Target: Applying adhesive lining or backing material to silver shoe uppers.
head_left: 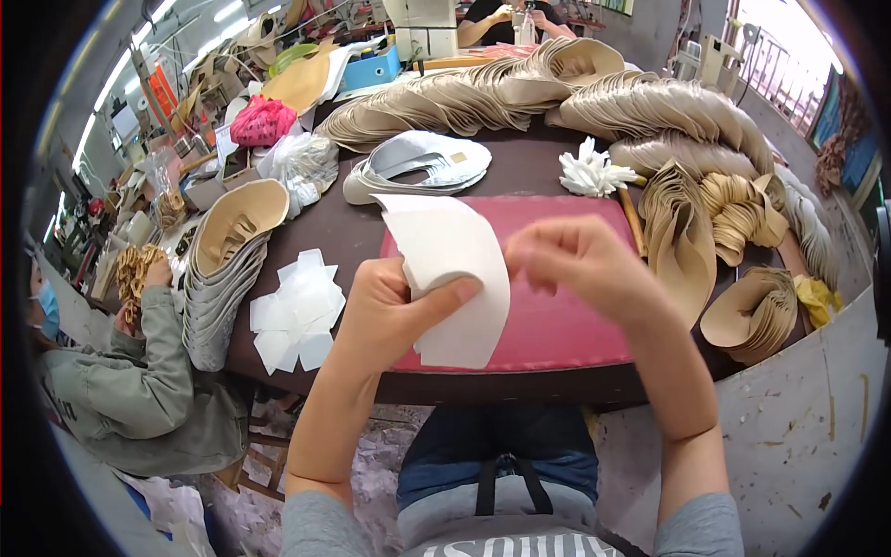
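My left hand (385, 302) grips a white curved shoe-upper piece (464, 269), thumb lying over its front and fingers behind. The piece is held upright and bent above a red cutting mat (575, 334). At its right edge my right hand (575, 265) is closed, fingers curled toward the thumb and slightly blurred; whether anything small is pinched there cannot be made out. Left of my left hand lies a spread pile of white stickers or paper-like patches (299, 311). Beyond the mat sits a stack of whitish shoe uppers (422, 165).
Long rows of beige uppers (445, 102) line the table's far side, with more bundled uppers (677, 241) at right. A wooden handle (633, 223) and white strips (594, 170) lie near the mat. Grey uppers (223, 278) stack at left, beside a seated co-worker (139, 381).
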